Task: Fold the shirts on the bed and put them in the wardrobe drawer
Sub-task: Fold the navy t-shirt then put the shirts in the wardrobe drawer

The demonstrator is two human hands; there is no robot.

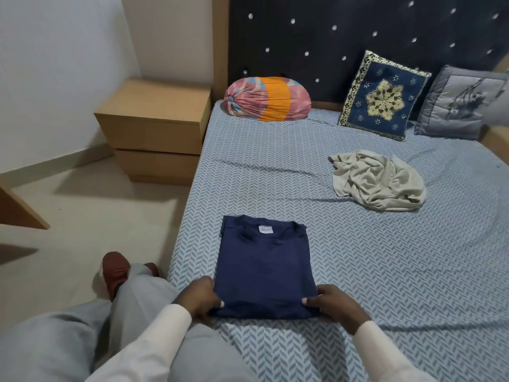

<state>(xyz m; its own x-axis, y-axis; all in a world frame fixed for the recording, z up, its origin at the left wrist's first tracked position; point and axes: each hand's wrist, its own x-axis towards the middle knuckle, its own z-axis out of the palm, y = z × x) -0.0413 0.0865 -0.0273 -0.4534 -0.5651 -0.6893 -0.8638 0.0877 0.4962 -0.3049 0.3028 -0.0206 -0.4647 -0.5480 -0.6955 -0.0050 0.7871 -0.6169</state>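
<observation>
A navy blue shirt (265,264) lies folded into a neat rectangle near the bed's front left corner, its white neck label facing up. My left hand (199,297) pinches the shirt's near left corner, thumb on top. My right hand (334,306) grips the near right corner the same way. A crumpled beige shirt (377,183) lies in a heap further back on the right of the bed (413,271). No wardrobe or drawer of it is in view.
A pink and orange bolster (265,99), a blue embroidered cushion (382,96) and a grey cushion (458,103) lean at the dark headboard. A wooden bedside cabinet (154,128) stands left of the bed. My legs and a brown shoe (114,270) are on the floor at left.
</observation>
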